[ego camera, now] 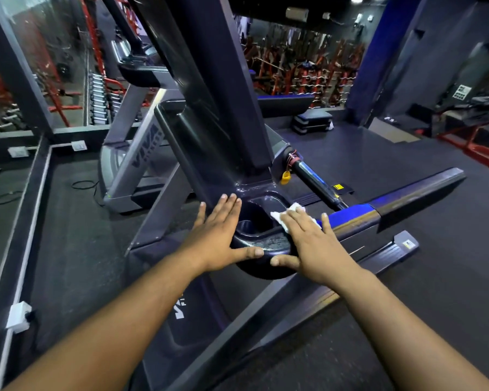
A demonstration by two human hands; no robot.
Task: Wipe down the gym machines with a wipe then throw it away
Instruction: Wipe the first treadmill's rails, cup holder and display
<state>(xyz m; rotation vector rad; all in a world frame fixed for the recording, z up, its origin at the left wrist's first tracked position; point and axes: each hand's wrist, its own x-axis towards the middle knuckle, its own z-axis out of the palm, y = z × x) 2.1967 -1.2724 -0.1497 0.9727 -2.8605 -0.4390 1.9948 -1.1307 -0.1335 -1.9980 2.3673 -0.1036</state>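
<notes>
A: Head view. Where is the wipe?

B: The white wipe [288,218] lies under the right hand [311,244], pressed flat on the rim of the treadmill's cup-holder tray [266,244]. The fingers are straight and spread; nothing is curled round the wipe.

A: And the left hand?

B: The left hand [218,238] rests flat, fingers extended, on the tray's left edge beside the upright column [209,108]. It holds nothing.

A: What relation governs the next stroke?

B: The blue handrail [350,218] runs away to the right from the tray. The wipe sits at its near end, so the right hand is the nearer one; the stroke likely follows the rail's long axis outward.
</notes>
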